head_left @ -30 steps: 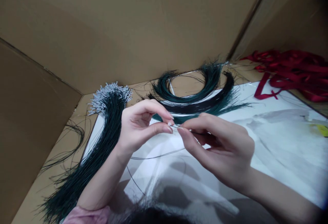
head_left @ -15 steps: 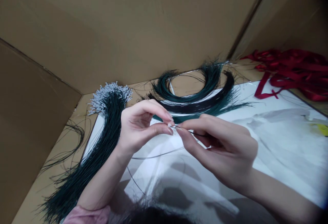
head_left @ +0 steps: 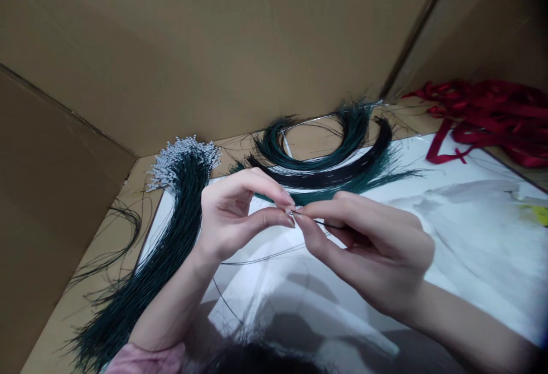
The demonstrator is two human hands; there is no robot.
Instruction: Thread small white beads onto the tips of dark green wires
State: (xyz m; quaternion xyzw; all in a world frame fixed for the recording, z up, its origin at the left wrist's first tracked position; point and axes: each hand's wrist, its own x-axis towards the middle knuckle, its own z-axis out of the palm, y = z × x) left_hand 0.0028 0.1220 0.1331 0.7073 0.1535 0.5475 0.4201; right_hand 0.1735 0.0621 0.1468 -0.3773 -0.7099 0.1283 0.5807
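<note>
Thumb and forefinger of my left hand (head_left: 240, 214) pinch a tiny white bead (head_left: 289, 212). Beside it, my right hand (head_left: 368, 242) is closed on a thin dark wire (head_left: 322, 222), whose end meets the bead between both sets of fingertips. Whether the wire passes through the bead is too small to tell. Left of my left hand lies a thick bundle of dark green wires (head_left: 180, 231) tipped with small pale beads (head_left: 184, 160). Curved bundles of dark green and black wire (head_left: 329, 177) lie behind my hands.
Red ribbon (head_left: 500, 117) is heaped at the far right. A white sheet (head_left: 411, 157) and crinkled clear plastic (head_left: 483, 231) cover the table. Brown cardboard walls (head_left: 214, 48) stand at the back and left. Loose wires (head_left: 128, 225) lie at the left edge.
My left fingertips and the bead have shifted slightly right, closer to my right fingertips. My right hand has hardly moved and keeps hold of the wire.
</note>
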